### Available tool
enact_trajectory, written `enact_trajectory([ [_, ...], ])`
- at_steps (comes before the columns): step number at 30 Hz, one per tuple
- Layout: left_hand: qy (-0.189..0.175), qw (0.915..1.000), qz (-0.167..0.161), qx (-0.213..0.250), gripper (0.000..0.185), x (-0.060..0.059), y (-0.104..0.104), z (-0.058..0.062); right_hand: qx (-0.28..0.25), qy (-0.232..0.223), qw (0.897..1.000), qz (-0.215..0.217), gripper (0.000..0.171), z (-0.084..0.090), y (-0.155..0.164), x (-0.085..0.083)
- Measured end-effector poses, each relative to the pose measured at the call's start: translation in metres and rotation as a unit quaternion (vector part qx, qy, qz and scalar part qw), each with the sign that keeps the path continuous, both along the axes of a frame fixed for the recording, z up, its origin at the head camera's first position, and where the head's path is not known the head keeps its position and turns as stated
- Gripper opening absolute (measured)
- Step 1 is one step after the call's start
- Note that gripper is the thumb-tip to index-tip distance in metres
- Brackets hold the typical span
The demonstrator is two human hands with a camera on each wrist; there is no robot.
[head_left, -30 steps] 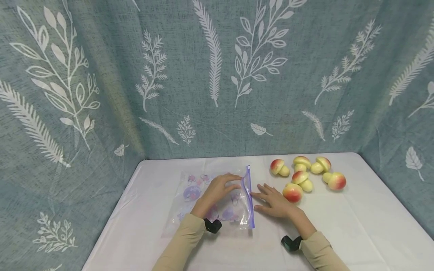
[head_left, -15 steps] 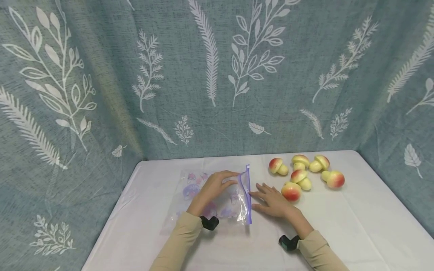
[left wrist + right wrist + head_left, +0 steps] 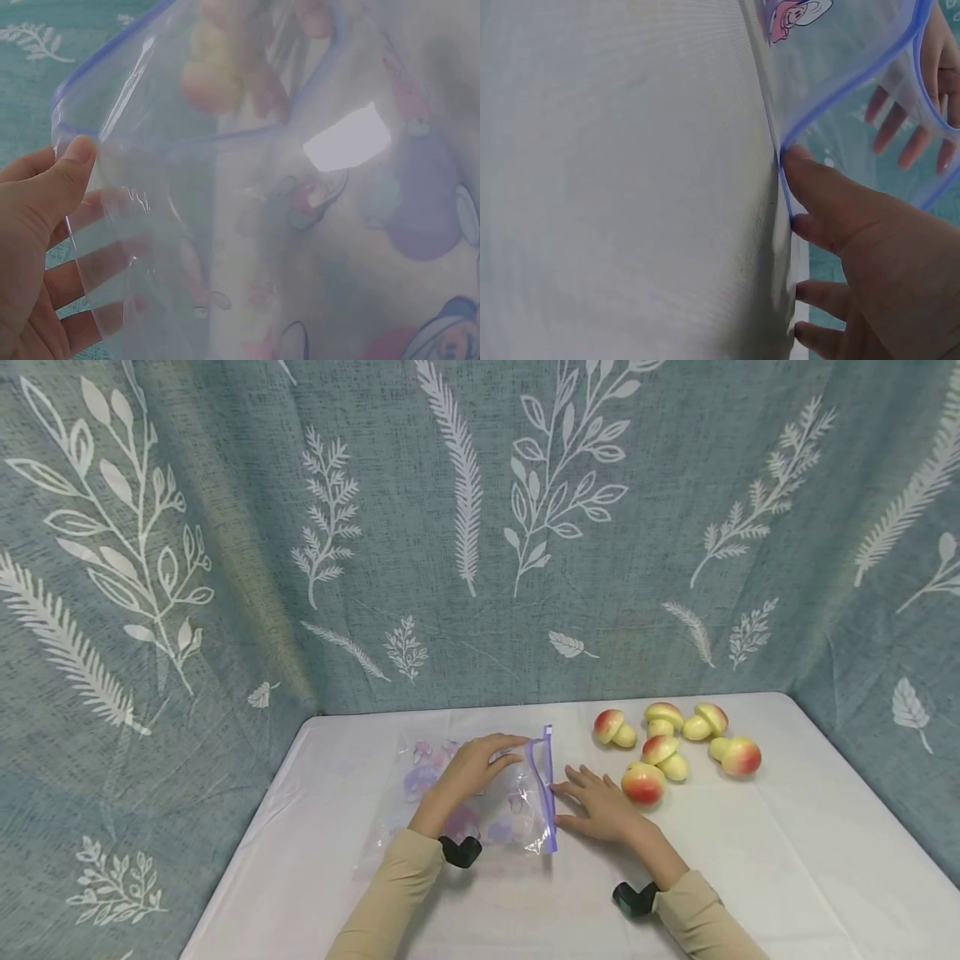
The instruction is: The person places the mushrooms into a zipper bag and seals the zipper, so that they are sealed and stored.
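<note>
In the head view, a clear, purple-edged plastic bag with cartoon prints lies lower centre on the white-covered desk, six yellow-and-red mushroom-shaped objects to its right. In the left wrist view, the left hand, far left, pinches the bag's mouth, apparently with those objects blurred behind. In the right wrist view, the right hand, lower right, touches the bag's edge, fingers spread.
</note>
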State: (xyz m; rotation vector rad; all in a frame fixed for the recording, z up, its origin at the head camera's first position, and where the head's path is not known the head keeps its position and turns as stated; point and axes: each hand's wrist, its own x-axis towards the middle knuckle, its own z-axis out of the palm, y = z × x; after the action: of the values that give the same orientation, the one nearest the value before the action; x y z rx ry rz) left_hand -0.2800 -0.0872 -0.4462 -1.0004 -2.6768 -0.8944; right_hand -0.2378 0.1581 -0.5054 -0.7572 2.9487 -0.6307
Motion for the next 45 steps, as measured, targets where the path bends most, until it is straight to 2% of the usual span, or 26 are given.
enact_trajectory([
  [16, 0.026, 0.9994, -0.004, 0.023, 0.031, 0.002, -0.004, 0.008, -0.006, 0.010, 1.000, 0.000, 0.051, 0.000, -0.001, 0.002],
  [20, 0.016, 0.9996, -0.003, 0.023, 0.030, 0.003, -0.004, 0.009, -0.008, 0.005, 1.000, -0.002, 0.051, 0.000, -0.001, 0.003],
  [25, -0.015, 0.9998, 0.000, 0.015, 0.030, 0.006, -0.004, 0.007, -0.007, 0.004, 1.000, -0.001, 0.051, 0.000, -0.001, 0.003],
  [30, -0.021, 0.9996, -0.007, 0.017, 0.030, 0.007, -0.003, 0.004, -0.007, 0.003, 1.000, 0.000, 0.052, -0.001, -0.001, 0.003],
  [37, -0.002, 0.9996, -0.005, 0.029, 0.024, 0.009, 0.001, -0.002, -0.011, 0.005, 1.000, 0.001, 0.053, -0.002, 0.000, 0.003],
  [45, 0.051, 0.9978, 0.004, 0.043, 0.020, 0.007, 0.005, -0.007, -0.013, 0.012, 1.000, -0.001, 0.052, -0.005, 0.001, 0.001],
])
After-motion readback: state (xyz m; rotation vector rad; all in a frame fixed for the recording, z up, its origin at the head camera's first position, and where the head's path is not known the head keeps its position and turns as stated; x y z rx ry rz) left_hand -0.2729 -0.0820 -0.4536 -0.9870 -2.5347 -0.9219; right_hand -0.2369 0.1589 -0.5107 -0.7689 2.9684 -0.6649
